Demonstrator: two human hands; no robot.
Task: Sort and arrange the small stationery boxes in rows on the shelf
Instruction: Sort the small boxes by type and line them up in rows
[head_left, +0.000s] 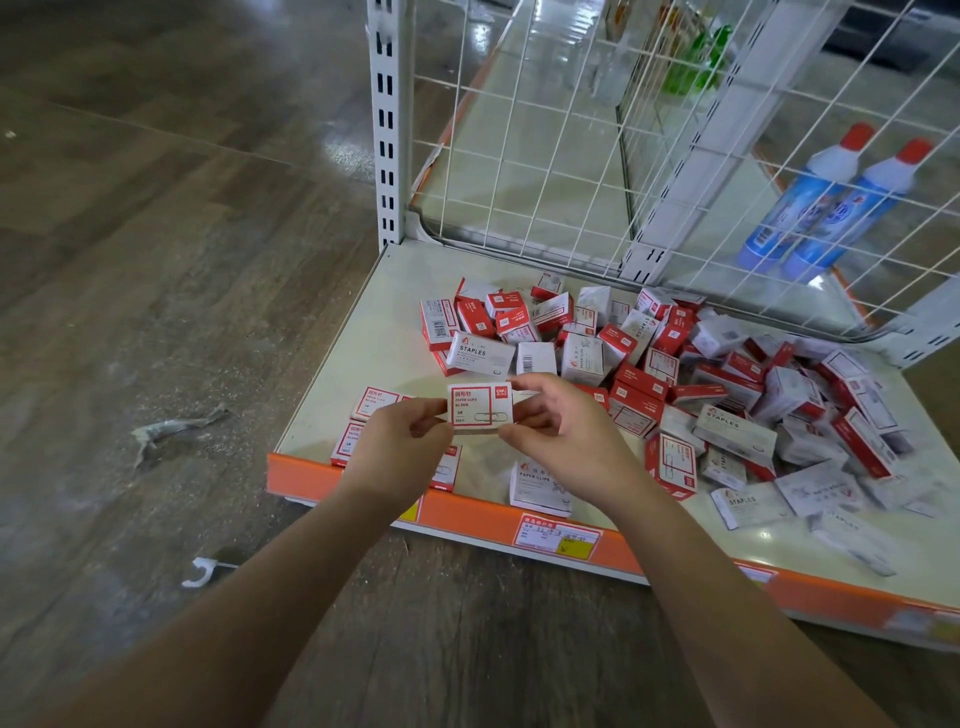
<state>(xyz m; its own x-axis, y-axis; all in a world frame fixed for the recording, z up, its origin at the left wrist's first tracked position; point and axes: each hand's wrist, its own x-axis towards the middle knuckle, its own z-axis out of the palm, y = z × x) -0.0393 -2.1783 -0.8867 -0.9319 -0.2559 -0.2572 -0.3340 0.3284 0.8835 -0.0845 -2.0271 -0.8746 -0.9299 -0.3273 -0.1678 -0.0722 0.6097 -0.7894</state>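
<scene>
Here both hands, left hand (402, 441) and right hand (566, 431), pinch a "PAPER CLIPS" box (480, 408); "STAPLES" boxes (480, 353) lie heaped behind, bare shelf (363, 338) open leftward.

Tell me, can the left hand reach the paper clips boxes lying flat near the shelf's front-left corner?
Probably yes. The left hand hovers right over those flat boxes, nothing between, but it pinches the held box together with the right hand.

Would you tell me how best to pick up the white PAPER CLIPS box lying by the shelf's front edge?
Probably from above, pinching the two long sides of the PAPER CLIPS box: it lies flat, label up, with bare shelf on both sides.
</scene>
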